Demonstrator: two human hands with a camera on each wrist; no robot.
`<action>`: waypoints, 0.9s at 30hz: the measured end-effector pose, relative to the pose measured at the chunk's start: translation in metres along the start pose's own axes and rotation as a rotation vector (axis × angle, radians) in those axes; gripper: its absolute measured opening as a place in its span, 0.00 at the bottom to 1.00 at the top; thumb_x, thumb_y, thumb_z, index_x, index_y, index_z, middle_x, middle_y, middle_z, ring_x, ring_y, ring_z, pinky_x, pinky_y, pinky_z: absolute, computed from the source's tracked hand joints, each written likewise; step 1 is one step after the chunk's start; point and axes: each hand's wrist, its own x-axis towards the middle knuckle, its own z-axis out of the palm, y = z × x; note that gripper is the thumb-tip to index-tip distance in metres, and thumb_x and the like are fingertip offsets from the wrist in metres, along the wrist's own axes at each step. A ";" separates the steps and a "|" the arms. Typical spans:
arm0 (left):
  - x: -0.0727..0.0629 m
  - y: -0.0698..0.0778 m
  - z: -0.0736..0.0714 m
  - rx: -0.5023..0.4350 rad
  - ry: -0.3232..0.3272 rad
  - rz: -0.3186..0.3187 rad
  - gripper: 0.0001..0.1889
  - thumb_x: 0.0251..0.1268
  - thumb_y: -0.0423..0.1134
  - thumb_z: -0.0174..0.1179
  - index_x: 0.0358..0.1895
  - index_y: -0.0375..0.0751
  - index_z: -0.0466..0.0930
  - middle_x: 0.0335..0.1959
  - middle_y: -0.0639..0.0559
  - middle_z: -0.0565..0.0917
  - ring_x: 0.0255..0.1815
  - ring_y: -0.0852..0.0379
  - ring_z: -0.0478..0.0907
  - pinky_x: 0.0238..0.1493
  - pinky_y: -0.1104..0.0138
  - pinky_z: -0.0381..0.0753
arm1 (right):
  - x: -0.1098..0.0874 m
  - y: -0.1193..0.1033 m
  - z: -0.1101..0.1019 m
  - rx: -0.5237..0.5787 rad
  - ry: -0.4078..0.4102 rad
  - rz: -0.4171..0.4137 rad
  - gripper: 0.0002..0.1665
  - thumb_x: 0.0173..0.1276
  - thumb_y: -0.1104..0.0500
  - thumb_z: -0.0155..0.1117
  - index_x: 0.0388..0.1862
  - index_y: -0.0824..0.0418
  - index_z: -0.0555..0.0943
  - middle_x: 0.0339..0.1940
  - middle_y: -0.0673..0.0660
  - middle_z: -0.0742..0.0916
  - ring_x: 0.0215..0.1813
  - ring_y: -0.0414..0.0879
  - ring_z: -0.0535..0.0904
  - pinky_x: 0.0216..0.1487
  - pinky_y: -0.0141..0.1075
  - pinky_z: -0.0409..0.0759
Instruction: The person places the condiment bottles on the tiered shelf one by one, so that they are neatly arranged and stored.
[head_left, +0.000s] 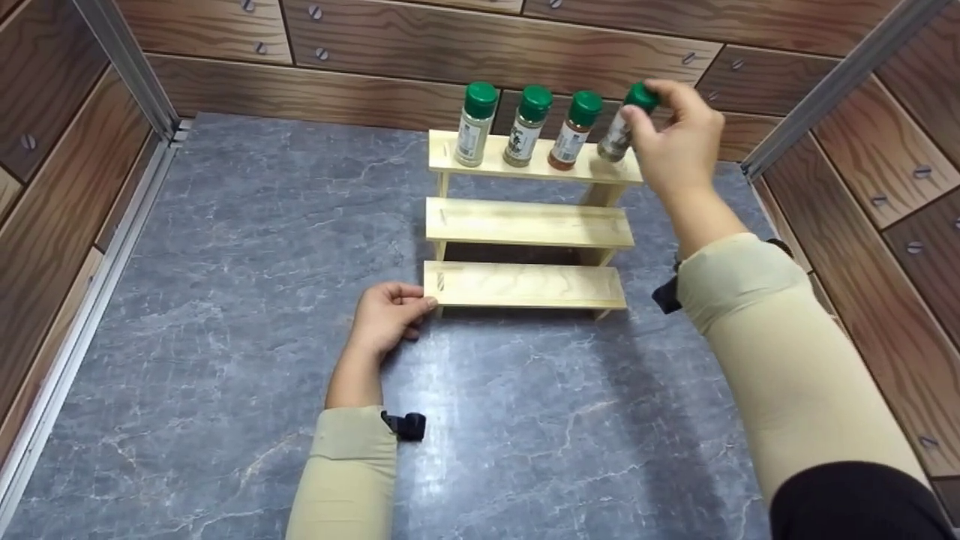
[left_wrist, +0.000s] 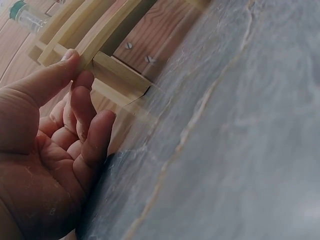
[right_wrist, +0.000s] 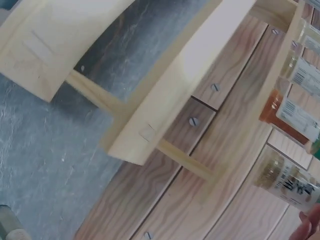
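Note:
A three-step wooden spice rack stands on the grey marbled surface. My left hand pinches the left front corner of its lowest step; the left wrist view shows thumb and forefinger at that wooden edge. Up at the right end of the top step, my right hand grips a spice jar by its green cap. This jar leans a little, its base close over the step; its labelled glass also appears as a jar in the right wrist view. Left of it on the top step stand three more green-capped jars, upright in a row.
Wood-patterned panels rise behind the rack and along both sides. A metal rail edges the surface on the left. The middle step and lowest step carry no jars.

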 end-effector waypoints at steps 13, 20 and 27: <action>-0.001 -0.001 0.001 0.005 0.005 -0.011 0.13 0.64 0.31 0.75 0.48 0.27 0.85 0.29 0.50 0.88 0.25 0.58 0.81 0.20 0.70 0.83 | -0.003 0.007 -0.001 -0.113 -0.147 0.052 0.22 0.75 0.49 0.72 0.63 0.58 0.85 0.61 0.54 0.89 0.57 0.44 0.84 0.51 0.27 0.77; -0.002 0.001 0.000 0.006 -0.007 -0.007 0.14 0.64 0.31 0.75 0.48 0.26 0.85 0.29 0.49 0.87 0.26 0.57 0.82 0.22 0.70 0.84 | -0.002 0.045 -0.051 -0.195 0.026 0.029 0.19 0.77 0.49 0.68 0.56 0.62 0.89 0.55 0.56 0.91 0.54 0.42 0.84 0.49 0.21 0.76; -0.003 0.000 -0.002 -0.010 -0.017 -0.014 0.15 0.64 0.31 0.75 0.49 0.25 0.84 0.28 0.49 0.87 0.25 0.58 0.81 0.21 0.69 0.84 | -0.023 0.121 -0.112 -0.331 0.102 0.284 0.19 0.77 0.48 0.66 0.52 0.62 0.90 0.46 0.53 0.91 0.42 0.33 0.78 0.49 0.25 0.74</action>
